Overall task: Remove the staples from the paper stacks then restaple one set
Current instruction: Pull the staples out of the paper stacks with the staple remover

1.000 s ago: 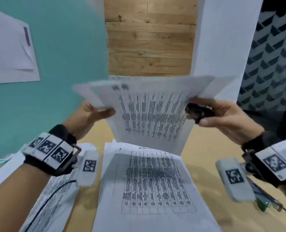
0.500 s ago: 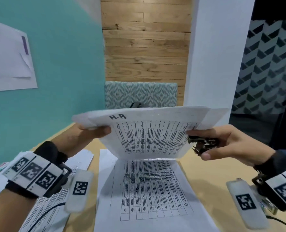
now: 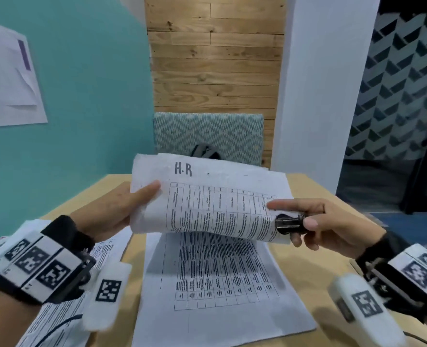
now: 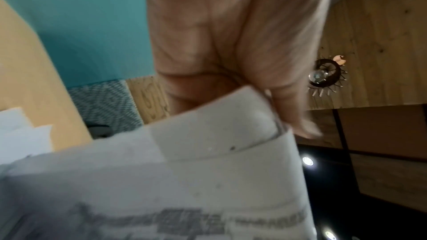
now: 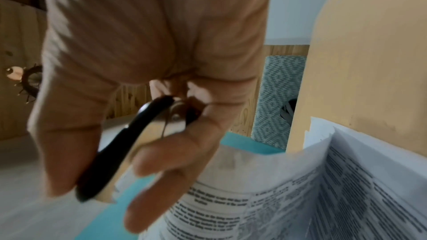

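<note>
So the paper stack (image 3: 215, 206) marked "H-R" is up in the air between both hands, above another printed sheet (image 3: 222, 284) lying flat on the counter (image 3: 315, 249).

The left hand (image 3: 112, 214) pinches its near-left edge, thumb on top and fingers under. The right hand (image 3: 327, 224) has a finger laid on the stack's right edge while curling around a black staple remover (image 3: 290, 223), so it's doing double duty.

Looks light and floppy to me: the pages sag and curl toward the near side, and the layers are fanning apart in the wrist views. I'd grip close to the stapled corner, not mid-edge, since thin sheets like these probably tear if yanked. Can't actually spot the staple from here.
</note>
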`<state>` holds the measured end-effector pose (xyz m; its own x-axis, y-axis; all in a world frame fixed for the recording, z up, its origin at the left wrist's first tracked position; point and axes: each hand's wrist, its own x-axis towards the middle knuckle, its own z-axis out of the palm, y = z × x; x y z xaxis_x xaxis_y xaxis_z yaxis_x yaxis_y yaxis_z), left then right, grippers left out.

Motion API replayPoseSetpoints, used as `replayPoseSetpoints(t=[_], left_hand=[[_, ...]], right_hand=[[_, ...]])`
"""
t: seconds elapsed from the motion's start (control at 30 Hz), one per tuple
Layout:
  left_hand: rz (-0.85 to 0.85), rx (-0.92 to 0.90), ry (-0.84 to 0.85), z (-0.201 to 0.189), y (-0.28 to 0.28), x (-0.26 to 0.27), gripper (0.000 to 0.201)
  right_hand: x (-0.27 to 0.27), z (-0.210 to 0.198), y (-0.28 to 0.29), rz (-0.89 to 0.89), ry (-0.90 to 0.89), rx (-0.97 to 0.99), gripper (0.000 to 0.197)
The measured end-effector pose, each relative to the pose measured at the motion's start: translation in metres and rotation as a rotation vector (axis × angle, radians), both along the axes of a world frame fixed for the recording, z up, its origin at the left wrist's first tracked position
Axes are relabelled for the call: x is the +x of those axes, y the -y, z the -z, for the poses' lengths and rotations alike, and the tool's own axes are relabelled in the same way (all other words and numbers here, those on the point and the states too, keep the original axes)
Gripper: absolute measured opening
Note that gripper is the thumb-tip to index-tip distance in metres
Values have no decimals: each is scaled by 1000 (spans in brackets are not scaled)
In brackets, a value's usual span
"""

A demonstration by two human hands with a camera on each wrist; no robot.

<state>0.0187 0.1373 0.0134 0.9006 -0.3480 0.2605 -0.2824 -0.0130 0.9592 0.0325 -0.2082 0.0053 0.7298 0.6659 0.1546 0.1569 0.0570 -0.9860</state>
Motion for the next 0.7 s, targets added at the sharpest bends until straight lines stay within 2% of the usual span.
replayPoseSetpoints(t=[0.07,0.13,0.2,0.37,0.47,0.53,0.7], left_hand=[[113,33,-6,10,-3,-7,64],[170,155,-48,21,-2,-13,61],[142,165,-132,29,-1,-15,60],[48,24,-405,51,1,-14,74],[29,112,-478,56,-1,-21,93],[-40,187,-403,41,-9,-25,90],[-381,501,115,-27,-11,-27,76]], right_hand=[[1,4,2,-8,-8,17,72],[1,9,4,-7,-20,10,73],[0,12,6,-20,-29,-18,74],[-6,11,9,-80,-33,-102,72],[-7,15,8,-93,-56,-131,68],[-6,17,8,-84,-65,-139,71],[-6,19,5,-79,-46,-176,75]])
